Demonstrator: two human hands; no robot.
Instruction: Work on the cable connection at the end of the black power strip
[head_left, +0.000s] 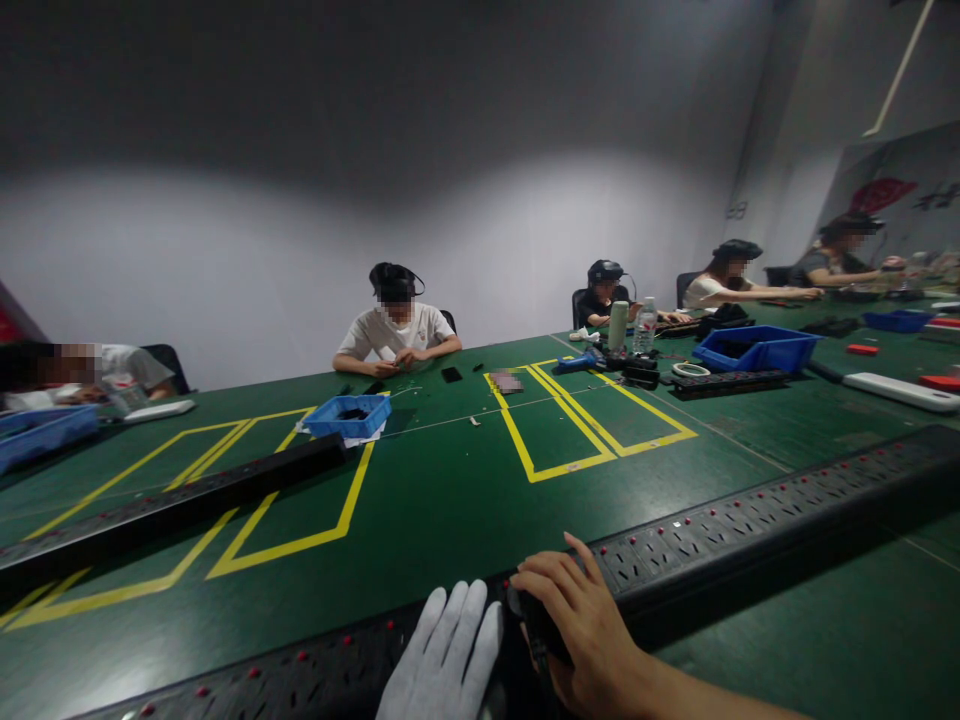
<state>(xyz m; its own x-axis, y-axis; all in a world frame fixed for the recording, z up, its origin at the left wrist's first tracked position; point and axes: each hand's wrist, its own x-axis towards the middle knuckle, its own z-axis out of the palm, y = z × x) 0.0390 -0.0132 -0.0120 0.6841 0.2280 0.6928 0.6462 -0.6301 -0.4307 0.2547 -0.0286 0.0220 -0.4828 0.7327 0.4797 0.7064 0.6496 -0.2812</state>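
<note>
My left hand [448, 655], in a white glove, lies with its fingers stretched out over the long black power strip [712, 540] at the bottom middle. Close beside it, my bare right hand [589, 625] curls its fingers over a black plug [546, 632] with a cord running down toward me. The plug sits at the power strip; my fingers cover much of it, and whether it is fully seated I cannot tell. Small red lights or switches run along the strip on both sides of my hands.
A second power strip [172, 500] crosses the green table at left, near a small blue bin [349, 415]. To the right stand a larger blue bin [784, 348], a water bottle [644, 326] and a blue hand-held scanner [579, 362]. Several people sit along the far side.
</note>
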